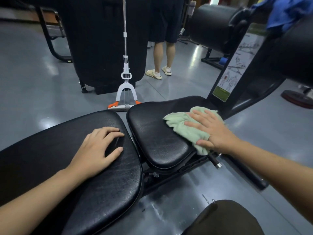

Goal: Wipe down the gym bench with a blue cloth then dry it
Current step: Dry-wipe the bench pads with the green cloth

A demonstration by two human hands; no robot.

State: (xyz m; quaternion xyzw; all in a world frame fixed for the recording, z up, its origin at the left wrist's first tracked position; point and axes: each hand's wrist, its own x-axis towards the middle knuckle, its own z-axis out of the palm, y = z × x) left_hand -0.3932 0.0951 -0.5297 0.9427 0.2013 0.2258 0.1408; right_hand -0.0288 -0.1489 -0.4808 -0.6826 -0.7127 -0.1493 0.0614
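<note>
Green cloth: a pale green cloth (189,126) lies on the smaller seat pad (157,133) of the gym bench, near its right edge.
Right hand: the right hand (211,131) lies flat on the green cloth, fingers straight and spread, pressing it down.
Left hand: the left hand (98,150) rests on the long back pad (94,184), fingers loosely bent, holding nothing.
Blue cloth: a blue cloth (286,14) hangs on the roller pad (213,26) up at the top right, well apart from both hands.
How far along: this looks like the drying part, I think, since the blue cloth is put away.
Left to do: I cannot tell which pads are dry yet.
</note>
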